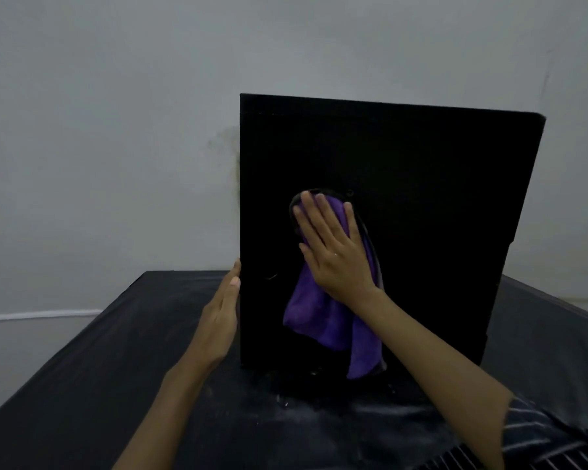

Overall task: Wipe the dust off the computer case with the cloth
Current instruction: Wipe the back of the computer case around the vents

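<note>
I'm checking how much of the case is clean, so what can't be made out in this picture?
All in the head view:
- Dust on the computer case: the panel reads uniformly black in dim light.
- Panel under the purple cloth and right hand: covered.
- Case's left face: edge-on, behind the left hand.
- Case's back and far sides: turned away.
- Right sleeve: cut off by the frame.

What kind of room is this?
Probably a plain indoor room, maybe at home: a bare grey wall, a dusty black table, and a tall black computer case being wiped with a purple cloth.
</note>
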